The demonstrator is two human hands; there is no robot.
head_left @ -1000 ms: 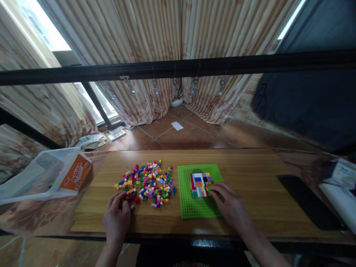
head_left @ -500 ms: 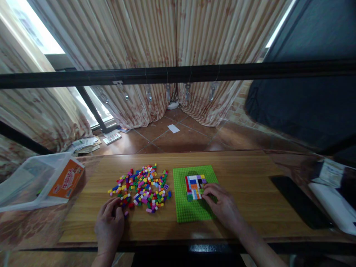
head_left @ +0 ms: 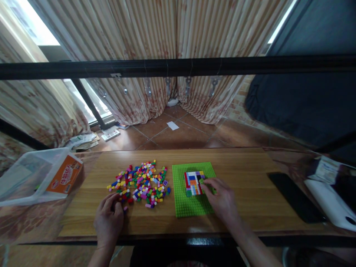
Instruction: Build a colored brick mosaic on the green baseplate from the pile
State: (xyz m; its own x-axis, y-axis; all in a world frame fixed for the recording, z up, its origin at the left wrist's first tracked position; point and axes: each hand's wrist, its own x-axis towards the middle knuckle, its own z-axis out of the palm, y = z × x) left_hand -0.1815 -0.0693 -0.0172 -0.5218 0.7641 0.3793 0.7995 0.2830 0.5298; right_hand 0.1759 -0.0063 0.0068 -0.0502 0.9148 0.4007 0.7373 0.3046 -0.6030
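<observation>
Two bare hands work over a wooden tabletop (head_left: 150,224). The right hand (head_left: 222,200) has thumb and forefinger drawn nearly together on a small green brick (head_left: 201,181), at the right side of a multicoloured brick block (head_left: 193,184). That block sits on a green baseplate (head_left: 183,208), toward its upper middle. The left hand (head_left: 108,215) is half curled at the near-left fringe of the loose bricks (head_left: 143,187); whether it grips one cannot be told.

Risks, as judged: a pinch this small could slip or seat the brick askew, and the fingers obscure part of the block's right side. Uneven downward pressure could tilt or slide the baseplate, as neither hand visibly braces it. A careless sweep of the left hand could scatter pieces.

Clearances: a blue brick (head_left: 168,190) lies just beside the baseplate's left edge, so room there is tight. Bare wood separates the baseplate from the table's near edge, and a wider stretch extends rightward to a black flat object (head_left: 296,198).
</observation>
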